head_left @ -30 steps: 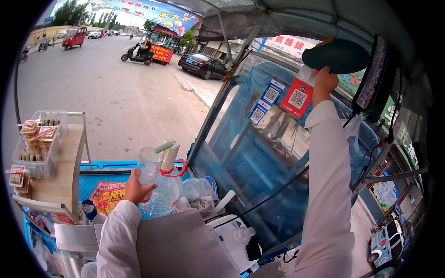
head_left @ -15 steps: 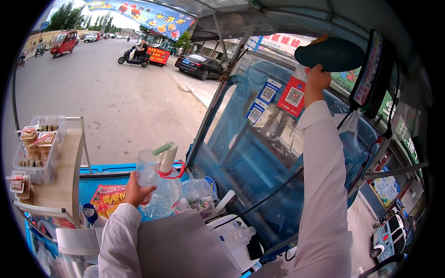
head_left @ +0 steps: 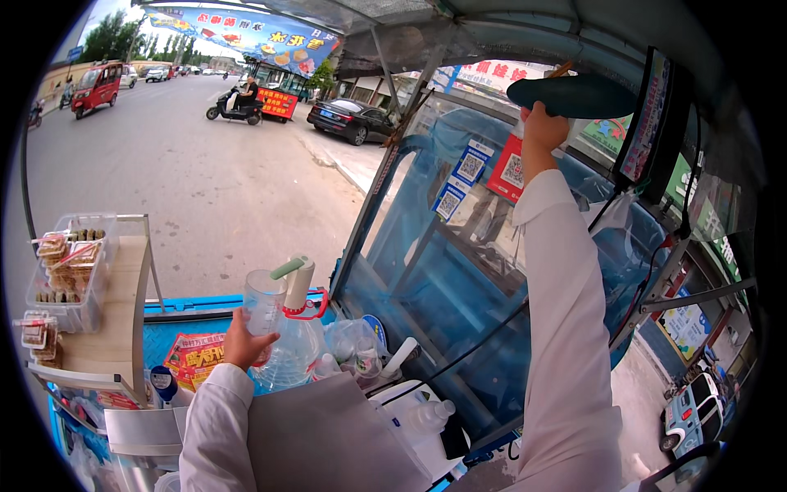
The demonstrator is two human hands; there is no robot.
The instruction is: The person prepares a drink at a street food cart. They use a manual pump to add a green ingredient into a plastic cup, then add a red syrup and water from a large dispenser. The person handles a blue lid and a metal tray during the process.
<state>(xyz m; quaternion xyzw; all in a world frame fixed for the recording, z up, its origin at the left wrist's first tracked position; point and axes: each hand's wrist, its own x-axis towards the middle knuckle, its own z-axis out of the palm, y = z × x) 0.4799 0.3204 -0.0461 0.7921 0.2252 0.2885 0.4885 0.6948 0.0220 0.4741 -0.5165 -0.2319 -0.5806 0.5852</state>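
My left hand is wrapped round a clear measuring cup with marks on its side. The cup stands upright under the green spout of a cream pump dispenser, which tops a large clear water jug with a red handle. My right hand is raised high at the right. Its closed fingers grip the near edge of a dark green, flat oval thing, whose kind I cannot make out. Behind that hand stand blue-tinted clear panels bearing a red code card and blue code cards.
A grey lid or board lies before me. Beside it are a white bottle and bagged cups. At the left a wooden shelf bears a clear bin of packed snacks. A black cable crosses the panels.
The view has shifted slightly. My right hand and the green oval have moved a little left, and the oval looks flatter. My left hand keeps the cup under the spout.
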